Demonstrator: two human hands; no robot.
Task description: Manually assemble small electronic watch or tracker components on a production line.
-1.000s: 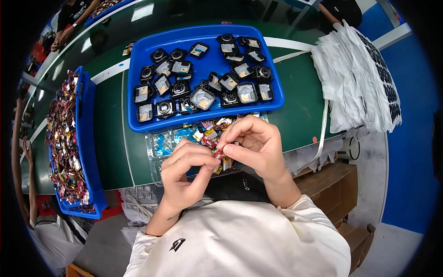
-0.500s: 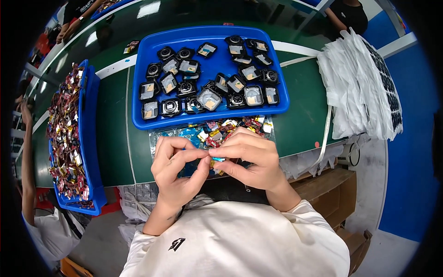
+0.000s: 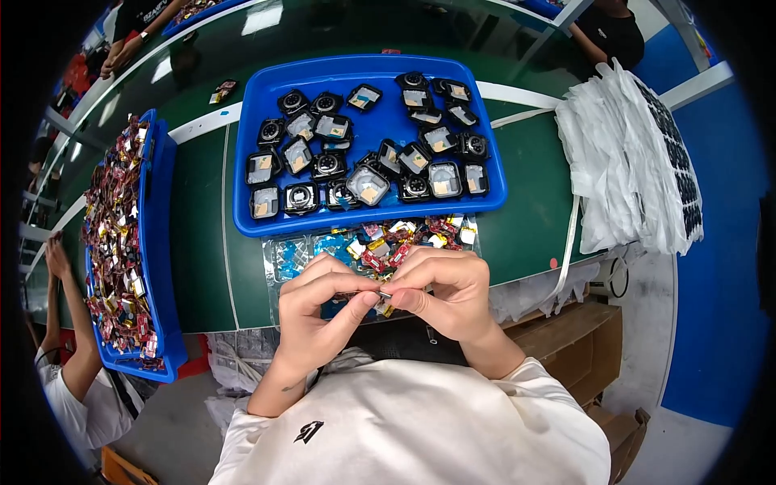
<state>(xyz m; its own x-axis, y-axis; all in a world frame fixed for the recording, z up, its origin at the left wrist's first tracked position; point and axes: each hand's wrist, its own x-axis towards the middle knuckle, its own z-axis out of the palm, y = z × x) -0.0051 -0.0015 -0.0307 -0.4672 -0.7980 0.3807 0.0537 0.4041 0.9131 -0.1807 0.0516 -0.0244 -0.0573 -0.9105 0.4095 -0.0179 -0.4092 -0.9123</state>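
My left hand [image 3: 326, 305] and my right hand [image 3: 443, 296] meet fingertip to fingertip at the near edge of the green table. Both are closed, thumb against forefinger, on a small thin part [image 3: 385, 295] with a dark, metallic edge. Most of it hides behind my fingers, so its exact kind does not show. Just beyond my hands lies a clear plastic tray [image 3: 289, 257] with blue film pieces and a pile of small red, yellow and white electronic parts [image 3: 380, 252]. A blue tray [image 3: 372, 69] behind it holds many black watch cases [image 3: 365, 184], some showing their insides.
On the left stands a long blue bin [image 3: 164, 242] heaped with small parts [image 3: 121, 242]. White sheet-like sleeves [image 3: 606, 162] with black pieces are stacked at the right. Cardboard boxes [image 3: 578, 343] sit below the table. Other people's arms [image 3: 79, 323] appear at left and far edges.
The small part has turned: its blue and yellow patch no longer shows, and a thin dark edge does. My fingertips have shifted slightly nearer to me. A co-worker's arms at left have moved.
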